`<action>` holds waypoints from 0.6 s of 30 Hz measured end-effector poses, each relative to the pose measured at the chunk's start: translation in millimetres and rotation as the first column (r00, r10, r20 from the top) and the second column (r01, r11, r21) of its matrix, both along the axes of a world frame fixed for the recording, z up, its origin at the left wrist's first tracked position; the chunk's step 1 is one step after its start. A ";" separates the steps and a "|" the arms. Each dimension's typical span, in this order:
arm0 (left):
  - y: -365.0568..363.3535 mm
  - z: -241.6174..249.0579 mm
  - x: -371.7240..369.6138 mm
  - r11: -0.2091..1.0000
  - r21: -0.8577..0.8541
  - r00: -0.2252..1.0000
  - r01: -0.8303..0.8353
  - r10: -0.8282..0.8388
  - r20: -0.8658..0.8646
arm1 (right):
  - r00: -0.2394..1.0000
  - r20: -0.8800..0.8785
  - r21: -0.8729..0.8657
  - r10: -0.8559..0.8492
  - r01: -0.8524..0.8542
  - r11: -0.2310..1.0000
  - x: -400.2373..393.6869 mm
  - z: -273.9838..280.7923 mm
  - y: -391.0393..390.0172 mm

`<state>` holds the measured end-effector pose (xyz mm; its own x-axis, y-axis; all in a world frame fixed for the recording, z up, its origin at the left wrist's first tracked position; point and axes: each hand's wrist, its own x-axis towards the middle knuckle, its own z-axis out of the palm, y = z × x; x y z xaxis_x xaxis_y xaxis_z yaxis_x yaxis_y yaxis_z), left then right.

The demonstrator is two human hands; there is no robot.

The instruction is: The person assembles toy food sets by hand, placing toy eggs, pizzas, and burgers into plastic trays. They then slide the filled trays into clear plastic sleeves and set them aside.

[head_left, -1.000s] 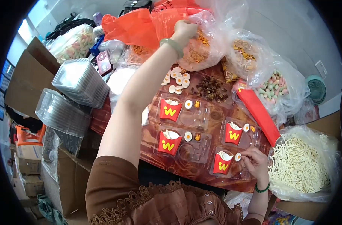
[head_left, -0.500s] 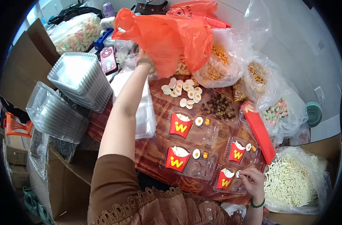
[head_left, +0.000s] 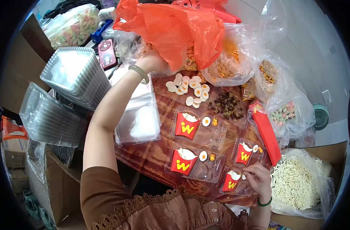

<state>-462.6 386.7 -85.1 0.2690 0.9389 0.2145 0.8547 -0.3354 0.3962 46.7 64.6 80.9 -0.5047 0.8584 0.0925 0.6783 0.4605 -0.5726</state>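
My left hand [head_left: 155, 62] reaches into the clear plastic beside and below the red plastic bag [head_left: 165, 30]; its fingers are hidden there. At the front right, my right hand [head_left: 258, 179] has its thumb and fingers pinched on a small fried-egg candy [head_left: 244, 176] at the edge of a clear tray. In that tray lies a red carton [head_left: 231, 181] with a yellow mark and white sticks. Three similar trays hold a carton [head_left: 187, 125], a fried-egg candy [head_left: 206, 121] and a small orange-yellow piece [head_left: 215, 122] each.
Loose fried-egg candies [head_left: 198, 92] and brown pieces [head_left: 228, 105] lie behind the trays. Stacked clear containers [head_left: 73, 76] and flat clear bags [head_left: 138, 122] are to the left. A red carton stack [head_left: 265, 132] and a bag of white sticks [head_left: 295, 182] stand right.
My left hand has drawn slightly down and nearer, showing more beside the red bag. The camera view has shifted a little. My right hand stays at the same tray.
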 end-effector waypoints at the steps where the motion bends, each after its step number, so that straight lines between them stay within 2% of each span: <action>1: -17.3 33.7 8.9 0.982 0.189 0.995 -0.021 0.038 -0.089 | 1.000 -0.004 0.007 0.005 -0.005 1.000 -3.7 2.7 4.3; 2: -36.2 63.5 19.1 0.929 0.369 0.982 -0.020 0.088 -0.169 | 1.000 -0.002 -0.052 0.009 -0.009 0.999 -6.9 6.8 6.8; 4: -31.3 83.2 7.3 0.924 0.382 0.991 0.017 0.034 -0.126 | 1.000 -0.003 -0.113 0.013 -0.014 0.994 -16.9 13.4 16.8; 6: -35.3 115.5 3.9 0.912 0.406 0.996 0.059 -0.026 -0.088 | 0.987 -0.084 -0.133 0.139 -0.149 0.980 -36.5 22.9 41.3; 8: -48.9 162.0 5.4 0.968 0.147 0.950 -0.204 0.232 -0.207 | 0.947 -0.127 -0.007 0.294 -0.298 0.955 -72.2 31.6 76.9; 9: -55.5 171.7 2.5 0.933 0.301 0.980 -0.196 0.194 0.036 | 0.917 -0.174 -0.003 0.359 -0.365 0.931 -95.6 33.4 97.1; 10: -59.9 176.9 2.3 0.930 0.311 0.980 -0.197 0.197 0.029 | 0.879 -0.221 0.002 0.422 -0.432 0.902 -122.0 37.0 117.2; 12: -63.4 182.5 1.2 0.919 0.372 0.961 -0.133 0.027 0.277 | 0.820 -0.242 -0.041 0.519 -0.543 0.839 -185.3 61.5 152.8; 13: -52.1 169.8 -7.6 0.930 0.318 0.967 -0.186 0.116 0.227 | 0.713 -0.471 -0.104 0.519 -0.629 0.770 -217.6 62.4 171.7; 15: -60.1 175.4 -5.7 0.975 0.171 0.958 -0.140 0.090 0.274 | 0.660 -0.495 0.016 0.565 -0.643 0.766 -275.1 63.4 211.1; 17: -65.9 170.5 -10.0 0.986 0.126 0.965 -0.109 0.074 0.252 | 0.764 -0.441 -0.012 0.470 -0.529 0.849 -311.4 52.3 258.7; 18: -71.2 169.8 -9.0 0.991 0.096 0.960 -0.092 0.063 0.273 | 0.759 -0.441 0.001 0.479 -0.533 0.846 -318.2 46.7 274.9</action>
